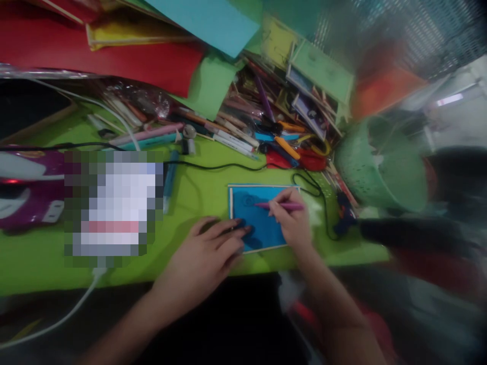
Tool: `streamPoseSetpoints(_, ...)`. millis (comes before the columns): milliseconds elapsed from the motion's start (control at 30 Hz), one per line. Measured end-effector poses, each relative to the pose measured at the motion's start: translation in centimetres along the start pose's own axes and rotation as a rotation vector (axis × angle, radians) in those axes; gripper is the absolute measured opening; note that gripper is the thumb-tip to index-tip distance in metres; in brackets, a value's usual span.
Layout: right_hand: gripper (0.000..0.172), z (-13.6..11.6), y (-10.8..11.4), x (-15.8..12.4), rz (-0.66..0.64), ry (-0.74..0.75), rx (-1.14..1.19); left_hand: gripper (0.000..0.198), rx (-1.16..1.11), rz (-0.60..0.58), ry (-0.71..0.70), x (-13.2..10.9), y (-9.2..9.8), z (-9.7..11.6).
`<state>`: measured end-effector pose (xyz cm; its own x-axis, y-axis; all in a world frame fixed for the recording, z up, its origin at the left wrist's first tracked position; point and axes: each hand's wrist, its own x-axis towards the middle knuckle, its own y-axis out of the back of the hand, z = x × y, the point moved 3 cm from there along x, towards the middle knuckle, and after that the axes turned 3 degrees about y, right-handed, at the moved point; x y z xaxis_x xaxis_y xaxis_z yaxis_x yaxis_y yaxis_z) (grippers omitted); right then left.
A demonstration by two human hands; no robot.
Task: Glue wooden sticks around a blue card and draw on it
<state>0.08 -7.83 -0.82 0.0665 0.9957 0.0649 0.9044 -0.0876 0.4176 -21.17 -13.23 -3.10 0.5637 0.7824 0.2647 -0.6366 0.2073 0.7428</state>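
A blue card (262, 234) edged with thin pale sticks lies on the green tabletop in front of me. Near its upper left is a small dark drawn mark (248, 201). My right hand (291, 215) is closed around a purple pen (292, 206), whose tip points left at the card beside that mark. Flat across the card's lower left corner rest the outstretched fingers of my left hand (216, 246), with nothing held in them.
A blurred-out phone-like device (117, 203) with a white cable lies left. Behind the card are pens (236, 143), orange-handled pliers (287, 147) and framed cards (321, 71). A green basket (380, 167) stands right, near a dark glue gun (344, 215). A black cord crosses the table.
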Motion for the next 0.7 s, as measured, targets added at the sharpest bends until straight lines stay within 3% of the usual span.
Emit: streamPoseSetpoints(700,0.016,0.38,-0.47,0.23,0.007,-0.009,0.065,0.021,-0.001,0.021,-0.014,-0.04,-0.09,-0.07)
